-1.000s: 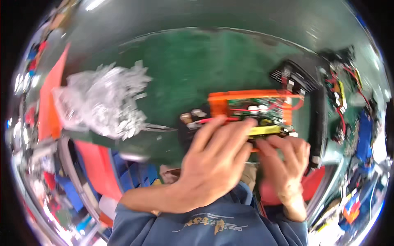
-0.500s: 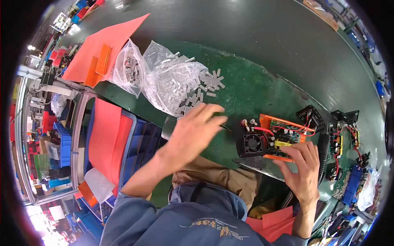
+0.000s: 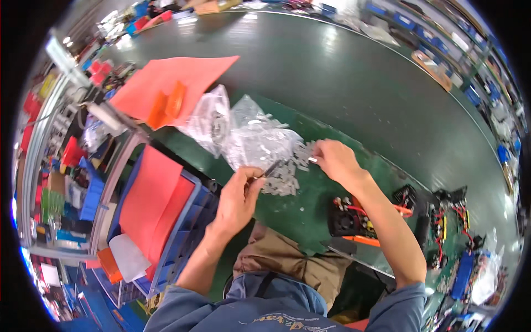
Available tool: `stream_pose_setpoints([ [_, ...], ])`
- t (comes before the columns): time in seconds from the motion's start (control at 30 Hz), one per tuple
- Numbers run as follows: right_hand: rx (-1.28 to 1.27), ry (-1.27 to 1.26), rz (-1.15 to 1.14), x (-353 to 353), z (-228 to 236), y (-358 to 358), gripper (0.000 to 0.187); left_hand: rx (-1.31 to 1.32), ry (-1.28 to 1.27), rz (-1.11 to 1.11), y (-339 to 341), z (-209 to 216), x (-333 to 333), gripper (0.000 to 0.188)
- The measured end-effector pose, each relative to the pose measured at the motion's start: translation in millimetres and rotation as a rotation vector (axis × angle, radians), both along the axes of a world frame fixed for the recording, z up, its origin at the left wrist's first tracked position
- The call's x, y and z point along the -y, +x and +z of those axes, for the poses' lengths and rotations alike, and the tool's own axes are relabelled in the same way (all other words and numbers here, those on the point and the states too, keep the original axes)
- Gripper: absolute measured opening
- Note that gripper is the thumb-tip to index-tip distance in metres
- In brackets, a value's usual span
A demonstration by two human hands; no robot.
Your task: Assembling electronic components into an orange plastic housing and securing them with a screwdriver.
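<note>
My left hand (image 3: 238,199) is closed around a thin dark pointed tool (image 3: 272,167), which looks like tweezers. Its tip reaches over a heap of small pale rectangular pieces (image 3: 282,183) spilling from a clear plastic bag (image 3: 257,145). At the right edge of that heap, my right hand (image 3: 336,161) pinches one small pale rectangular piece (image 3: 313,160) between thumb and fingertips. Under my right forearm sits an orange-sided electronic unit with a black fan (image 3: 345,222) and red wires; the forearm hides part of its circuit board.
A second clear bag (image 3: 213,124) lies beside orange metal brackets (image 3: 167,105) on a red sheet (image 3: 166,77). Left of my legs stands a blue crate (image 3: 185,221) with red sheets. More wired circuit assemblies (image 3: 442,227) and a blue bin (image 3: 462,275) are at right.
My right hand has moved from the fan unit up and left to the heap and pinches a piece. My left hand has pulled back slightly, still holding the dark tool. The view has shifted.
</note>
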State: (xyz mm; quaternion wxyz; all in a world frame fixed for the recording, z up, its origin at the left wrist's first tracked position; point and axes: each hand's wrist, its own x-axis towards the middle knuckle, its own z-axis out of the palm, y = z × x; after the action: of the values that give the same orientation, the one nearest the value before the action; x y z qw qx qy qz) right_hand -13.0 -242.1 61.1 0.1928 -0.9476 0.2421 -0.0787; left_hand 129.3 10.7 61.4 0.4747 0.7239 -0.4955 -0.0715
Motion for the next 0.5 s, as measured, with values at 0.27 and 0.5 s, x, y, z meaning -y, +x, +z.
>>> stream_pose_setpoints([
  [0.27,-0.094,-0.351,0.007,-15.4,-16.3,-16.5,0.022,-0.539,-0.119,-0.007,-37.3,-10.1,-8.6,0.018],
  [0.5,0.412,0.298,-0.257,-73.6,71.1,-110.2,0.009,-0.787,-0.142,-0.257,-74.8,27.1,11.8,0.017],
])
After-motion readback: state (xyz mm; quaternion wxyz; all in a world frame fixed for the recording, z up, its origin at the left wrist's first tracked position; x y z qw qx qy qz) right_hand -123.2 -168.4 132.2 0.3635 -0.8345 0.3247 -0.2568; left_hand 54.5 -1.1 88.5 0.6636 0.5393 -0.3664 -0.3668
